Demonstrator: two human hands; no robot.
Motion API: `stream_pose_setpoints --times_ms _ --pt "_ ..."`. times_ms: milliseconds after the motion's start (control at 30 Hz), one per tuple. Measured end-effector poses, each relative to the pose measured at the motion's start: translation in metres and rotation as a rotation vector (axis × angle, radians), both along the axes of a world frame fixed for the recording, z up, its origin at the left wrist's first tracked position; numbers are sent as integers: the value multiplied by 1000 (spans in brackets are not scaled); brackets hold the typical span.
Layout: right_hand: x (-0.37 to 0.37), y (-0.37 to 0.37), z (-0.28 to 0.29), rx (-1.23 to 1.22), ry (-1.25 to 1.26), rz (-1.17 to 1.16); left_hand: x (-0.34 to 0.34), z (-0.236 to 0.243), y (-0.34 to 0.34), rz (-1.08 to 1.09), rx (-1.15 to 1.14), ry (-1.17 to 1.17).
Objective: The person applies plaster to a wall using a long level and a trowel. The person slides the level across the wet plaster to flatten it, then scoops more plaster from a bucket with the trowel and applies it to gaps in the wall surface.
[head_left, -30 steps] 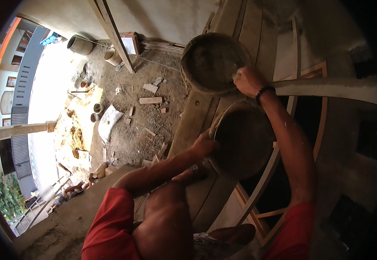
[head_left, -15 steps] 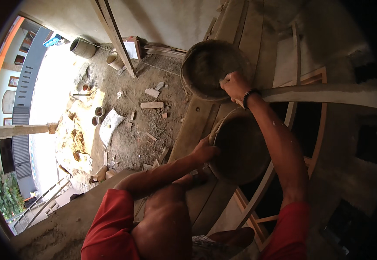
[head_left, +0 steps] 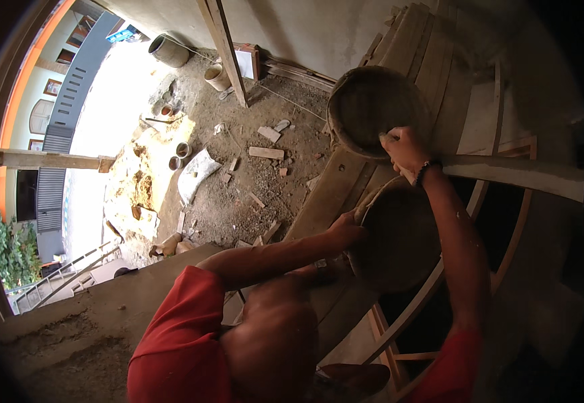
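Two round, grey, mortar-stained pans sit one beyond the other on wooden planks. My left hand (head_left: 346,230) grips the left rim of the nearer pan (head_left: 396,242), whose inside is dark. My right hand (head_left: 403,151) is closed at the near edge of the farther pan (head_left: 366,101), with its fingertips over the inside; what they hold, if anything, is too small and shaded to make out. A dark beaded band circles my right wrist. My bare knee shows between my forearms, partly blurred.
Planks (head_left: 325,195) border a drop to rubble-strewn ground (head_left: 252,181) with a white sack (head_left: 195,174) and buckets (head_left: 215,77). A curved beam (head_left: 527,174) crosses dark openings at right. An upright post (head_left: 221,47), a concrete ledge (head_left: 77,316) and a railing (head_left: 64,269) also show.
The view has shifted, so the scene sits further right. My right hand has moved leftward along the farther pan's near edge. My left hand stays on the nearer pan's rim.
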State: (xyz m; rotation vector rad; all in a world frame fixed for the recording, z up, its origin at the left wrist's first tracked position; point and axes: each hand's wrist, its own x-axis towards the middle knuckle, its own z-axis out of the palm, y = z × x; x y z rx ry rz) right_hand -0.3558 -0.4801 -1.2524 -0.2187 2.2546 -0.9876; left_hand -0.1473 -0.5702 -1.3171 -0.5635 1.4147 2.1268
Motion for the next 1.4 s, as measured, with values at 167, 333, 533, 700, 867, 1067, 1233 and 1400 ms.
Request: stream_pose_setpoints --times_ms 167,333,533,700,867,1067,1233,1400 --pt "8 -14 12 -55 -130 -43 10 -3 -14 6 -35 -34" --pt "8 -3 14 -81 -170 -47 7 -5 -9 -19 -95 8" --pt "13 10 10 -159 -202 -100 6 -9 -3 15 -8 -27" --pt "13 21 6 -214 -190 -106 2 -9 0 -46 -5 -14" --pt "14 25 8 -239 -211 -150 3 -10 -2 -65 -34 -26" --pt "14 38 18 -217 -149 -209 0 3 -6 -109 -118 -57" --pt "27 67 28 -216 -24 -275 2 -11 0 -91 -95 -43" --pt "57 120 53 -247 82 -250 3 -19 -5 -300 -194 185"
